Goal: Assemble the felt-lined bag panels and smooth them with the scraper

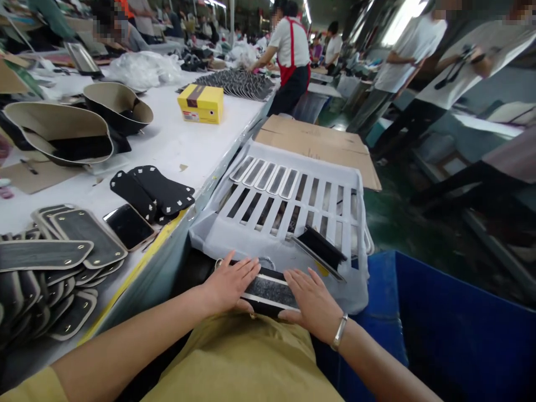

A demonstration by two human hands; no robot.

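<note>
A dark strip with pale edging lies across in front of my body on a black surface. My left hand rests over its left end, fingers stretched out flat. Over the right end lies my right hand, open too, with its thumb spread and a silver bracelet at the wrist. Just beyond the hands stands a slotted rack covered in pale plastic. Several pale-rimmed oblong pieces sit in a row at its far left. A black folded piece with a metallic edge leans on its near right part.
Left on the white table are stacked grey edged panels, a phone, black panels, bucket-shaped pieces and a yellow box. A blue bin stands at right, cardboard behind the rack. Several people stand beyond.
</note>
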